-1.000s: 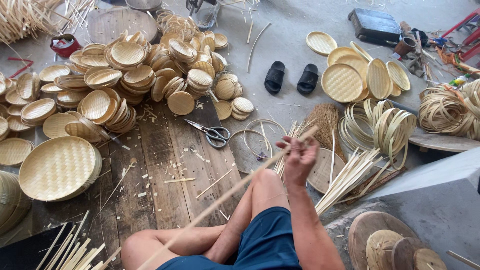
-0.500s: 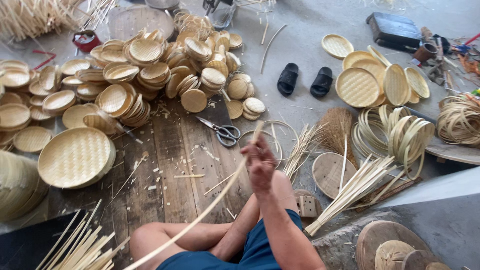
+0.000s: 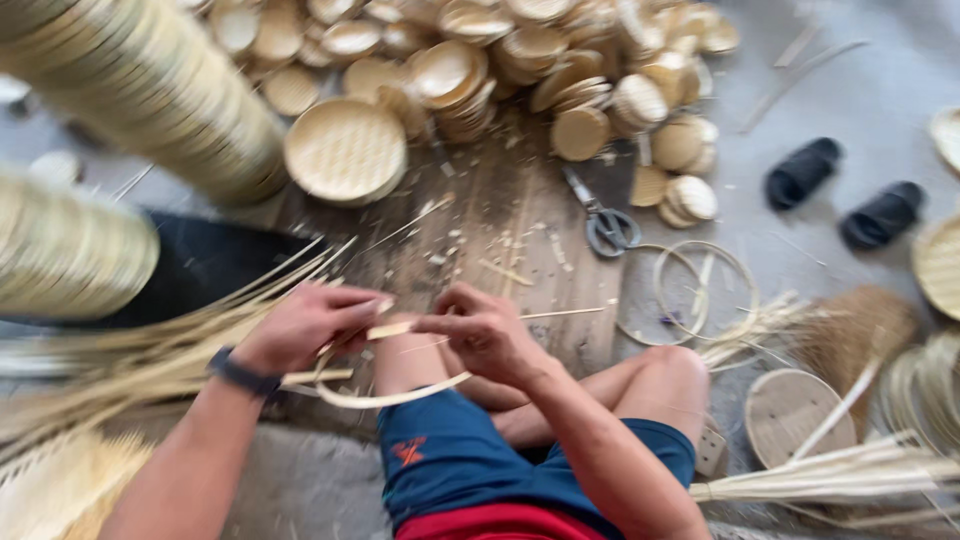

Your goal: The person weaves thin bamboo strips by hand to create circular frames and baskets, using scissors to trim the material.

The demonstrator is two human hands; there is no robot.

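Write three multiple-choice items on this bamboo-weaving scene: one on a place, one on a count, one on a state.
1. Where do the scissors lie?
A. on the wooden boards
B. inside a tray
C. on the person's lap

2. How many black sandals lie on the grey floor?
A. one
B. two
C. four

3. What shape has the bamboo strip between the hands?
A. bent in a curve
B. straight
C. knotted

Answers: 1 A, they rest on bare planks; 2 B, a pair lies at the right; 3 A, left hand and right hand hold it bowed.
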